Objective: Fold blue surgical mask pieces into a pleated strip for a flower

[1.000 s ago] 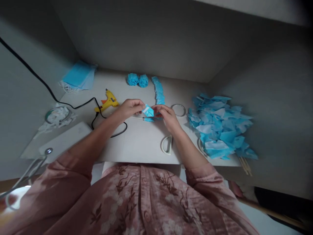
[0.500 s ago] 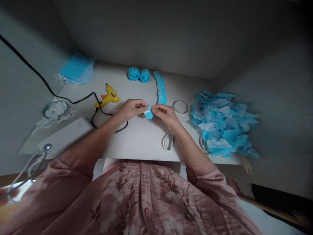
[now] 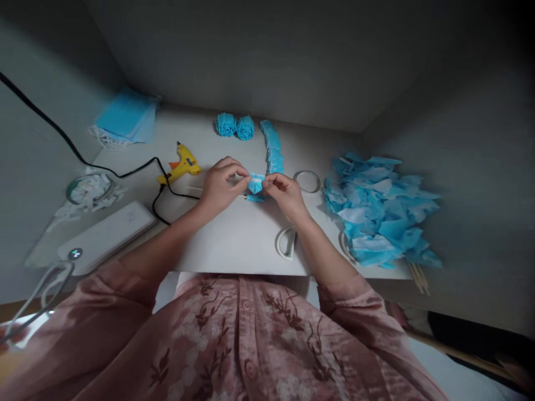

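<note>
Between my two hands is a small folded blue piece of mask fabric (image 3: 256, 185), pale along its upper part and pointed at the bottom. My left hand (image 3: 224, 182) pinches its left edge between thumb and finger. At its right edge, the fingertips of my right hand (image 3: 285, 192) are closed on it. Just below, a thin stick (image 3: 193, 189) with blue material (image 3: 254, 198) on its end lies on the table, partly hidden by my left hand. Beyond my hands lies a strip of overlapping folded blue pieces (image 3: 272, 146).
Two blue rosettes (image 3: 226, 125) sit at the back. A yellow glue gun (image 3: 184, 164) with a black cord, a white power bank (image 3: 108, 234) and blue masks (image 3: 125, 117) are on the left. A tape roll (image 3: 307, 181) and a heap of blue fabric pieces (image 3: 384, 206) lie right.
The folded blue piece has been raised slightly and pulled wider between my fingertips. The stick's blue end below now shows more clearly. The view has shifted a little.
</note>
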### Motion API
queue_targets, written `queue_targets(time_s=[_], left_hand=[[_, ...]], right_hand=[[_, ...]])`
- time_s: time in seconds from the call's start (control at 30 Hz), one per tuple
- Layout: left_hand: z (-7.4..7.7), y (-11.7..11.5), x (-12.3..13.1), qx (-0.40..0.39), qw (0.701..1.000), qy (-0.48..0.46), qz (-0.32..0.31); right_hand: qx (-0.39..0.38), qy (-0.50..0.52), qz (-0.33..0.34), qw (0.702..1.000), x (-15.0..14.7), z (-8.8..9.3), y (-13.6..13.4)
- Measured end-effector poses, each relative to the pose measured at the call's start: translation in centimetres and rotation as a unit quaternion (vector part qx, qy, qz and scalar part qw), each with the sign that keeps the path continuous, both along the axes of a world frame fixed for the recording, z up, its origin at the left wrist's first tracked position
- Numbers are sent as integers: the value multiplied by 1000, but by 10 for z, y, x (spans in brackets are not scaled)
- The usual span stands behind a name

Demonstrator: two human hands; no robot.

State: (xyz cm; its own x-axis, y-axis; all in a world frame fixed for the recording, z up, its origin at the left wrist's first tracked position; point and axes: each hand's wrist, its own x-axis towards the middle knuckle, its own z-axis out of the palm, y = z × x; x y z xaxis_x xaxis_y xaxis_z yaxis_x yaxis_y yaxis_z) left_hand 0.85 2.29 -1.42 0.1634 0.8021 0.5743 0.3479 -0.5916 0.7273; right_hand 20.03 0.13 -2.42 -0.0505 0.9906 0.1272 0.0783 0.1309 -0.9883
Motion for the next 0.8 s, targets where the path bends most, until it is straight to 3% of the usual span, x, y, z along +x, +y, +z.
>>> queue_targets(time_s=[0.13, 0.3, 0.8], left_hand=[[0, -8, 4, 44, 997, 67, 10], [-3, -8, 5, 66, 995, 76, 19], [-3, -9, 5, 22, 994, 106, 5]], right_hand=[[19, -17, -12, 1000, -2, 2, -3], [46, -44, -12, 998, -6, 6, -8], [71, -106, -13, 992, -9, 8, -10]])
